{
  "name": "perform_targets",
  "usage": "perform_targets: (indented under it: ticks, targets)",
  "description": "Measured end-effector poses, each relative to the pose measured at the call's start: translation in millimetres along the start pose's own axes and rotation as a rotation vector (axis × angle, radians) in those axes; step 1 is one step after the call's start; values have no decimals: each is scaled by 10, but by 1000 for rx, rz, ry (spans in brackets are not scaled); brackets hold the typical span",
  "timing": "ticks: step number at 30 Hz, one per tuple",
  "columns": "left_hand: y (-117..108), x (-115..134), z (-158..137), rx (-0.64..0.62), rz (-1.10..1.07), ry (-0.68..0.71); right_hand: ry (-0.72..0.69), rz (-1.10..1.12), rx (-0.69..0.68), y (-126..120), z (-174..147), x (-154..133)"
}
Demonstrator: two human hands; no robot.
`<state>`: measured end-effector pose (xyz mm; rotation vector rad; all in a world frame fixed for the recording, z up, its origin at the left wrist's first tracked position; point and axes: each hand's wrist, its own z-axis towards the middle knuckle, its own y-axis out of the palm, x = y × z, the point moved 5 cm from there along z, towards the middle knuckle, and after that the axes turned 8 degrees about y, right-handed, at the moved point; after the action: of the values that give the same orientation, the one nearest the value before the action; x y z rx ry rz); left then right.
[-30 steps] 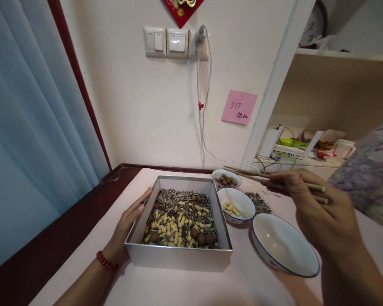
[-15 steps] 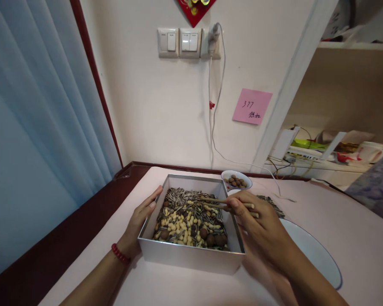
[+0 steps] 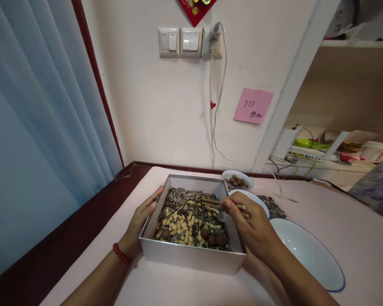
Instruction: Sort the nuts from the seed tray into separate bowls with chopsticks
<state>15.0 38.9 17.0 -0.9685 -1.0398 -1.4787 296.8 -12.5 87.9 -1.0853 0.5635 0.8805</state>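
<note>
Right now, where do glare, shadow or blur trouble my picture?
All in the head view: small glare spots inside the largest bowl; soft shadow on the pink table cover beside the right forearm; patterned fabric blurred at the right edge; chopsticks hard to pick out against the striped seeds.

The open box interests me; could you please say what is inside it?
Striped seeds, peanuts and round brown nuts lie in the box. The chopsticks cover a few; whatever lies beneath the top layer cannot be seen.
</note>
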Motion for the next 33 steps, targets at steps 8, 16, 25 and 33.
perform_targets:
  ticks: [8,16,25,33]
  targets:
    - [-4,-36,-5,-14,-51,-2,12,-1,37,-108,-24,-19]
    - [10,-10,-6,6,-44,-11,-70,-15,250,-621,-120,-227]
    - [-13,-39,17,4,-15,-7,52,-366,640,-1423,-199,-87]
    - [-50,-65,31,1,4,8,27,-110,597,-1313,-194,-78]
